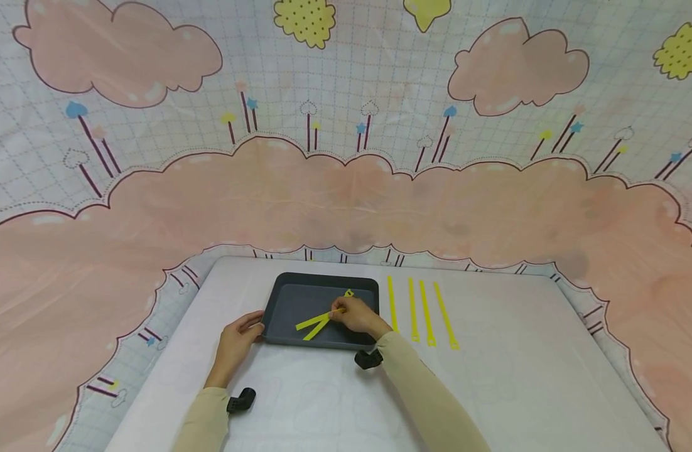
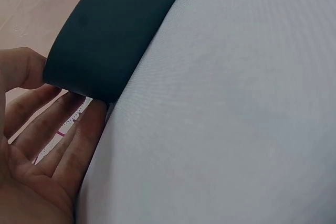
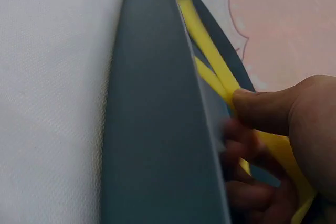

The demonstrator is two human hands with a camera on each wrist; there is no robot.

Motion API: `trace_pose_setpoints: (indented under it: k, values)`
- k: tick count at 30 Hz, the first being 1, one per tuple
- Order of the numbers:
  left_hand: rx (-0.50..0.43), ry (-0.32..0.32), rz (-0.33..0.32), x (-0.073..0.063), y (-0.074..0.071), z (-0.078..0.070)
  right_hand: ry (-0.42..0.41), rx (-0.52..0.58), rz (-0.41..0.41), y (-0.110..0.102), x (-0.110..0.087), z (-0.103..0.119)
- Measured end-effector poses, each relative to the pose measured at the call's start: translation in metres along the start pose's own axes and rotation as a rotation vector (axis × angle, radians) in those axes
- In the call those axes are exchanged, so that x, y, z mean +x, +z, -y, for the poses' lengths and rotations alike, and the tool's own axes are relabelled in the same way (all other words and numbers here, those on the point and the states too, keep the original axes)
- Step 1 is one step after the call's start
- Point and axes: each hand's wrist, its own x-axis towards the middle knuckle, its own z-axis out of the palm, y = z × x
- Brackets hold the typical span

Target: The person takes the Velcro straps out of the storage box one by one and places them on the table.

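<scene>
My left hand (image 1: 238,342) holds the left end of a dark grey rectangular tray (image 1: 289,298), thumb at the rim and fingers against the outer wall (image 2: 100,51). Over the tray's right half, my right hand (image 1: 354,314) pinches a flat yellow strip (image 1: 311,321) between thumb and fingers. In the right wrist view this strip (image 3: 207,45) slants out past the thumb tip. A second yellow strip (image 1: 316,331) lies crosswise below it in the tray, its looped end (image 1: 349,293) showing beyond the hand. The hand covers where the two cross.
Several more yellow strips (image 1: 427,314) lie side by side on the white table (image 1: 521,364), right of the tray, their looped ends toward me. Behind the table hangs a pink cloud-patterned cloth (image 1: 346,201). Each wrist carries a small black camera (image 1: 241,400).
</scene>
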Motion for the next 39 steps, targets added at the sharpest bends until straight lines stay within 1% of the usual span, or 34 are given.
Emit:
trace_pose_setpoints:
  k: [5, 9, 13, 16, 20, 25, 28, 33, 39]
  values:
    - [0.012, 0.005, -0.004, -0.0004, -0.0001, 0.0004, -0.01, 0.08, 0.071, -0.001, -0.0017, 0.0015]
    - [0.026, 0.016, -0.006, -0.0001, 0.0, 0.0022, -0.028, 0.059, 0.077, -0.0014, -0.0022, 0.0017]
    - [0.027, 0.017, 0.002, 0.0005, 0.0004, 0.0036, -0.029, 0.038, 0.064, -0.0016, -0.0019, 0.0018]
    - [0.02, 0.014, 0.0, 0.0009, 0.0008, 0.0041, -0.02, 0.061, 0.039, -0.002, -0.0017, 0.0022]
    - [0.028, 0.025, -0.004, 0.0002, 0.0008, 0.0038, -0.029, 0.054, -0.005, -0.0032, -0.0029, 0.0035]
    - [0.037, 0.011, 0.003, -0.0007, 0.0007, 0.0031, -0.044, 0.024, -0.013, -0.003, -0.0042, 0.0048]
    - [0.033, 0.001, -0.002, -0.0009, 0.0009, 0.0024, -0.044, -0.004, -0.034, -0.002, -0.003, 0.0045]
    - [0.035, 0.02, -0.009, -0.0011, 0.0012, 0.0019, -0.021, -0.003, -0.095, -0.0001, -0.0003, 0.0029]
    - [0.019, 0.024, -0.001, -0.0003, 0.0013, 0.0047, -0.025, -0.012, -0.191, 0.0007, 0.001, 0.0031]
